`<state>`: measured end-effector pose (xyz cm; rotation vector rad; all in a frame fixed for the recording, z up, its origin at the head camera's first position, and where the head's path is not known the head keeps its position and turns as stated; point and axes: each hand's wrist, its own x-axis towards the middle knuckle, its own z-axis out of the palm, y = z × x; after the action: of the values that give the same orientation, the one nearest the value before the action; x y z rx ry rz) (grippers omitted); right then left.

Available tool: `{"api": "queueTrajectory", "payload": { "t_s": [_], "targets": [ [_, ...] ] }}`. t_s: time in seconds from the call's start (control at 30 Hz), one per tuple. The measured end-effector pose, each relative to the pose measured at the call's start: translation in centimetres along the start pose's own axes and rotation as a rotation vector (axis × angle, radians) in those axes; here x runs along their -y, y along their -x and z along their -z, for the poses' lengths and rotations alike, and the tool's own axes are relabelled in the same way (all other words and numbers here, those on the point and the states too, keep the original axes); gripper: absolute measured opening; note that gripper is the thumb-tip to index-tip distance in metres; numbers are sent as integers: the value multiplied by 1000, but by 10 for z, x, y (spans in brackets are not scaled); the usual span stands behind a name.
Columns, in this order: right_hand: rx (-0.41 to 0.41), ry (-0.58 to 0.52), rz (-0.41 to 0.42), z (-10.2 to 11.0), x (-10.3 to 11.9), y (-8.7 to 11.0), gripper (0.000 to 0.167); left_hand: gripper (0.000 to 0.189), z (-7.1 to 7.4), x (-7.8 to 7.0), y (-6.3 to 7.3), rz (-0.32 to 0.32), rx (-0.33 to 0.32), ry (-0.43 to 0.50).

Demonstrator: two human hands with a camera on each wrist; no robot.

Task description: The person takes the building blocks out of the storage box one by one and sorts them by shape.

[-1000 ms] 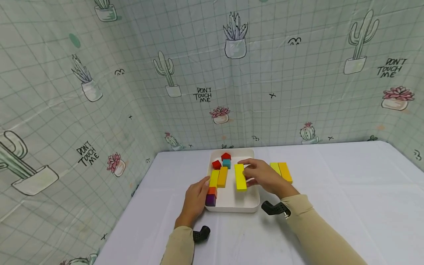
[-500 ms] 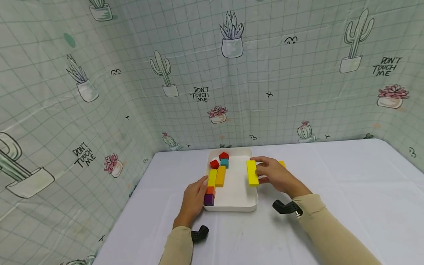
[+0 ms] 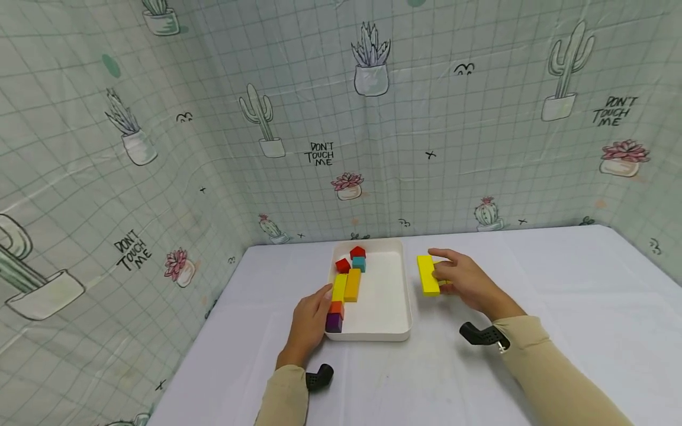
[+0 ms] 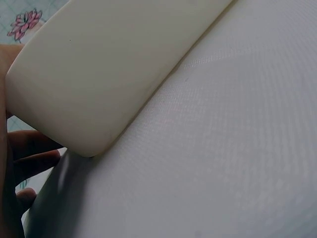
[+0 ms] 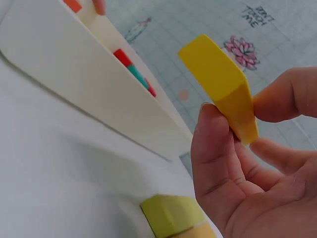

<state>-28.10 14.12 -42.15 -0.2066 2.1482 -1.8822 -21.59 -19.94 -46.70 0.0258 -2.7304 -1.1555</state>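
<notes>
My right hand [image 3: 471, 287] pinches a long yellow block [image 3: 428, 276] between thumb and fingers, up off the table, just right of the white tray [image 3: 367, 336]. In the right wrist view the held block [image 5: 213, 69] is tilted, its lower end in the fingers. At the tray's left side, my left hand [image 3: 309, 319] grips the wall, thumb near the rim. The left wrist view shows fingers [image 4: 37, 161] beside the outside of the tray [image 4: 109, 74]. Along the left inside lie a yellow block [image 3: 339, 287], an orange-yellow block [image 3: 352, 285], an orange block [image 3: 336, 308] and a purple block [image 3: 333, 323].
Two red pieces [image 3: 357, 252] and a teal block [image 3: 359, 264] sit toward the tray's far end. Below the right hand, a yellow block [image 5: 171, 215] and an orange-yellow block [image 5: 200, 231] lie side by side on the white table [image 3: 383, 390].
My right hand has carried the yellow block rightward from above the tray to past its right rim. The left hand has stayed at the tray's left side.
</notes>
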Motion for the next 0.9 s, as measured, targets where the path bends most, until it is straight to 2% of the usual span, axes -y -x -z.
{"api": "queueTrajectory", "payload": {
  "t_s": [0.2,0.4,0.6,0.9],
  "targets": [
    [-34,4,13,13,-4,4,61,49,0,0,-2,0,-7,2],
    [-42,5,1,25,-5,7,63,49,0,-1,-1,22,3,1],
    [-68,-26,-5,38,-5,10,63,48,2,1,-2,-27,-14,-11],
    [-119,-48,-61,54,-9,11,63,52,0,3,-2,-30,-2,-20]
  ]
}}
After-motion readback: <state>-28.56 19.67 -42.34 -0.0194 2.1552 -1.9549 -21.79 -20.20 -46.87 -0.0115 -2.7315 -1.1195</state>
